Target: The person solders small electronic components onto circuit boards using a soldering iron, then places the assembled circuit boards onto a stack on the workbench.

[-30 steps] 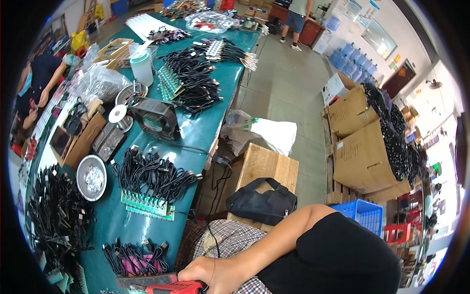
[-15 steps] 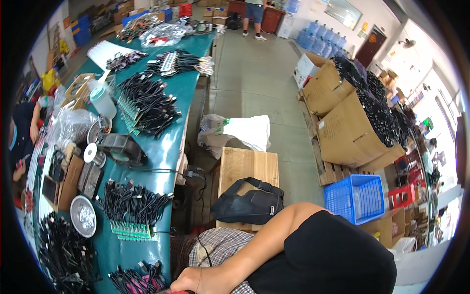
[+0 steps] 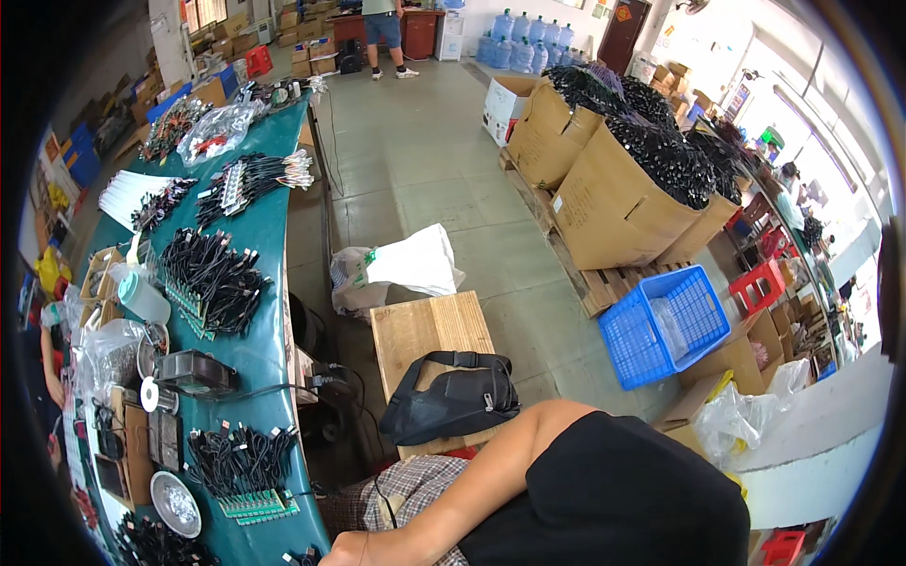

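My right hand (image 3: 351, 553) is at the bottom edge of the view, beside the table edge. Its wrist and back show, but the fingers are cut off by the frame, so what they hold is hidden. My bare right arm (image 3: 472, 483) runs down to it from a black sleeve, across my checked lap. My left hand is out of view. Closest to the right hand are a few black cable ends (image 3: 304, 557) on the green table (image 3: 255, 377). Just beyond lies a bundle of black USB cables (image 3: 247, 462) joined to a strip of green circuit boards (image 3: 260, 507).
A wooden stool (image 3: 425, 325) carries a black waist bag (image 3: 453, 396). A blue crate (image 3: 628, 340) and big cardboard boxes (image 3: 613, 208) stand on the right. A metal bowl (image 3: 176, 505) and solder spool (image 3: 159, 396) are on the table. A person (image 3: 384, 33) stands far off.
The view has swung right and up, so the table and stool sit farther left. My right hand has slipped lower in the picture; a red thing at its fingers is now out of view.
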### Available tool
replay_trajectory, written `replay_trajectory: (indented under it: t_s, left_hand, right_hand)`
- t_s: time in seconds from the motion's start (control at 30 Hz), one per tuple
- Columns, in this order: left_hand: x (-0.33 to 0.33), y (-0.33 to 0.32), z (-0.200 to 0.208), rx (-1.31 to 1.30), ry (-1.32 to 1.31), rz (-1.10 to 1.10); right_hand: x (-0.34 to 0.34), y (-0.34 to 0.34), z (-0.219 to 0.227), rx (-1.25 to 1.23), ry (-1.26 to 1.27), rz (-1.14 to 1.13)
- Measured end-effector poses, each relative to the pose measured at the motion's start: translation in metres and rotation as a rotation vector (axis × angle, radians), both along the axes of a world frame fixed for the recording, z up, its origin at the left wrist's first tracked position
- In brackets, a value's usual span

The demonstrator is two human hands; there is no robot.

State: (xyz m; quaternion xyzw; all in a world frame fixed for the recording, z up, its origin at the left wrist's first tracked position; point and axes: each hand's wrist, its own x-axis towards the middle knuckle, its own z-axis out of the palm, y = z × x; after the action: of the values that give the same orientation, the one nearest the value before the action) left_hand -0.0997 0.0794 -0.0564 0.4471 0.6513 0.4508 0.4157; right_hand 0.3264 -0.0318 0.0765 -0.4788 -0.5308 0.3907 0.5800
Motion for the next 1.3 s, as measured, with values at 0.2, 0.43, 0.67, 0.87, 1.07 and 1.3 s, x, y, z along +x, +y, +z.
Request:
replay_trajectory:
  t_s: [0.2, 0.43, 0.67, 0.87, 1.07, 1.3]
  left_hand:
    - [-0.006, -0.024, 0.021, -0.04, 0.015, 0.197]
    - [0.078, -0.072, 0.049, -0.056, 0.012, 0.184]
    - [0.136, -0.092, 0.064, -0.114, -0.34, 0.219]
    - [0.143, -0.106, 0.063, -0.167, -0.46, 0.197]
    - [0.152, -0.107, 0.058, -0.212, -0.507, 0.171]
    - [0.163, -0.105, 0.057, -0.228, -0.453, 0.179]
  right_hand:
    - [-0.019, 0.003, -0.003, -0.007, -0.05, 0.126]
    - [0.008, -0.005, -0.007, -0.084, -0.099, 0.406]
    - [0.034, 0.006, 0.009, -0.529, -0.521, 0.564]
    - [0.018, 0.026, 0.016, -0.695, -0.446, 0.638]
    - [0.02, 0.017, 0.016, -0.765, -0.525, 0.693]
    - [0.032, 0.014, 0.013, -0.541, -0.872, 0.653]
